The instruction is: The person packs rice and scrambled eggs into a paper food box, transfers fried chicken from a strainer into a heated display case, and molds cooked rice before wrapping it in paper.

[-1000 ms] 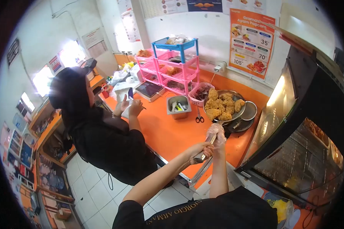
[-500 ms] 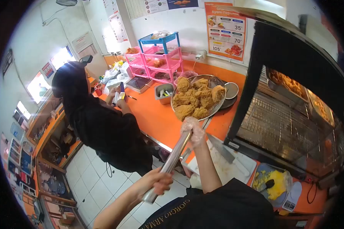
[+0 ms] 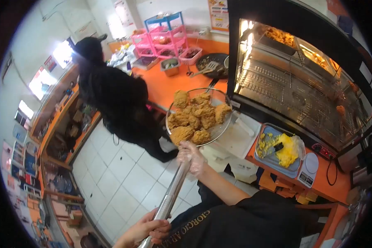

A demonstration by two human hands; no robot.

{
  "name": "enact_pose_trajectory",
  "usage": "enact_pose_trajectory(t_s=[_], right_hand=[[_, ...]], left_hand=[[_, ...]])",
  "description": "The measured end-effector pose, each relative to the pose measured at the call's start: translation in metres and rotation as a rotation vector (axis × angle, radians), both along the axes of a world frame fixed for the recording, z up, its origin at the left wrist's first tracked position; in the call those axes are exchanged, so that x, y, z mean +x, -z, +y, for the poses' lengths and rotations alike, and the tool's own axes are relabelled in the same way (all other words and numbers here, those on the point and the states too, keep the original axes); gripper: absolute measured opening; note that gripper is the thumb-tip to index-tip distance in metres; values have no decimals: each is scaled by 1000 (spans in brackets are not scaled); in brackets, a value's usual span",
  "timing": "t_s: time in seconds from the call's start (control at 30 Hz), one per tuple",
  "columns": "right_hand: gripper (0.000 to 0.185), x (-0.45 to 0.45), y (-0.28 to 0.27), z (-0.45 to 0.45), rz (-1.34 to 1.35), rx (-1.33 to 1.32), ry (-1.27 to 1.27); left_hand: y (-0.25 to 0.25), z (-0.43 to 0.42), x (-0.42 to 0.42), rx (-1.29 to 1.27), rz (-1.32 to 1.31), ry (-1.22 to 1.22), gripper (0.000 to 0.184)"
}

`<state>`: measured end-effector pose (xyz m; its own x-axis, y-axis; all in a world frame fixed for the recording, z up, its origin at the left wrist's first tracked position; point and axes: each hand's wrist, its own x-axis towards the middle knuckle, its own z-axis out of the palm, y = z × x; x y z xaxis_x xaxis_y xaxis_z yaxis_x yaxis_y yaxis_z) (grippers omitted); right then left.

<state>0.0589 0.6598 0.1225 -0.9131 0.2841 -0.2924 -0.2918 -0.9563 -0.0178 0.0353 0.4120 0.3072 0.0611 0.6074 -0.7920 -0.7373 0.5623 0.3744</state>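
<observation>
Clock centred on the wire strainer (image 3: 220, 129), logging left to right.

Bare left hand (image 3: 148, 229), at 7 o'clock, is gripping the low end of the long metal handle (image 3: 171, 195). Gloved right hand (image 3: 190, 159), at 6 o'clock, is gripping it just below the rim. Fried chicken pieces (image 3: 202, 113) are filling the strainer, stacking close to its edge at 8 o'clock.

Technique (judgement): holding well is calling for 2 steady hands, the right bearing the load and the left countering any tipping. Keeping the rim level is mattering most; pieces at 8 o'clock are looking likeliest to roll out. Fingers should be staying off the mesh, possibly hot.

Obscured: co-worker (image 3: 115, 95), toward 10 o'clock, is facing away, hands hardly showing. Handle's tail end is running out of view at bottom. Fingers of the gloved right hand are blurring under plastic. Black pan (image 3: 215, 73), toward 1 o'clock, is losing its right edge behind the lit display cabinet (image 3: 273, 120), at 2 o'clock; cannot tell whether glass is covering the front.
</observation>
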Motion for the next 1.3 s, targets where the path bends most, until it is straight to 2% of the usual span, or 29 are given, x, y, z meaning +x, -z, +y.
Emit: enact_pose_trajectory(t_s=[0.07, 0.1, 0.2, 0.27, 0.33, 0.4, 0.47, 0.5, 0.53, 0.6, 0.63, 0.67, 0.73, 0.77, 0.8, 0.83, 0.87, 0.9, 0.93, 0.97, 1.0, 1.03, 1.07, 1.1, 1.13, 1.2, 1.27, 1.3], right_hand=[[30, 22, 8, -7, -9, -109, 18], [35, 27, 29, -7, -9, -97, 44], [38, 56, 26, -11, -123, -79, 84], [40, 68, 46, -4, -137, -151, 83], [53, 86, 62, 5, -99, -133, 89], [55, 104, 79, 14, -91, -46, 112], [49, 117, 81, 20, 69, -217, 92], [50, 122, 82, 21, 60, -70, 112], [50, 126, 80, 23, 55, -74, 120], [60, 145, 78, 32, -106, 116, 53], [74, 163, 76, 33, -155, 153, -83], [74, 189, 66, 41, -158, 148, -12], [77, 247, 47, 50, -471, 297, -323], [70, 285, 53, 68, -415, 556, -273], [59, 329, 32, 90, -601, 768, -228], [49, 376, 10, 115, -795, 985, -195], [27, 424, 10, 129, -873, 1205, 276], [14, 461, -26, 156, -1517, 1318, 226], [18, 523, -21, 171, -1592, 1437, 659], [26, 541, -87, 163, -1944, 1405, 992], [34, 586, -86, 183, -2440, 1202, 1035], [36, 584, -130, 177, -2397, 776, 1224], [43, 602, -146, 180, -2397, 640, 1225], [45, 646, -120, 199, -2751, 851, 1225], [45, 668, -109, 208, -2746, 864, 1224], [48, 695, -93, 227, -2950, 952, 1075], [48, 730, -61, 243, -2892, 1040, 1217], [47, 721, -69, 242, -2829, 955, 1189]], left_hand=[[13, -5, 14, 9, -34, 28, 28], [20, -6, 20, -8, -52, 25, 27], [40, -4, 26, 33, -187, 31, 26], [53, 1, 30, 33, -224, 68, 23], [61, 12, 40, 34, -259, 106, 21], [69, 25, 62, 35, -138, 178, 20], [70, 35, 76, 16, -80, 213, 20], [69, 41, 82, 17, -24, 239, 20], [69, 48, 87, 19, 33, 272, 21], [72, 49, 90, 8, -30, 259, 20], [74, 48, 93, 21, 52, 267, 18], [76, 51, 94, 45, 139, 283, 16], [86, 45, 97, -37, 298, 302, 18], [93, 39, 97, -56, 316, 301, 23], [96, 36, 98, -76, 332, 285, 32], [94, 40, 102, -59, 330, 309, 32], [90, 43, 107, -59, 391, 318, 30], [84, 44, 112, -71, 454, 321, 27], [78, 46, 120, -73, 454, 323, 27], [74, 50, 126, -69, 504, 349, 27], [71, 53, 132, -67, 551, 374, 27], [68, 57, 138, -95, 596, 412, 30], [63, 61, 143, -94, 592, 412, 30], [59, 66, 145, -140, 639, 463, 32], [56, 67, 145, -191, 686, 510, 35], [69, 59, 132, -165, 679, 525, 40], [66, 61, 130, -140, 692, 553, 43], [65, 61, 130, -164, 697, 547, 47]])
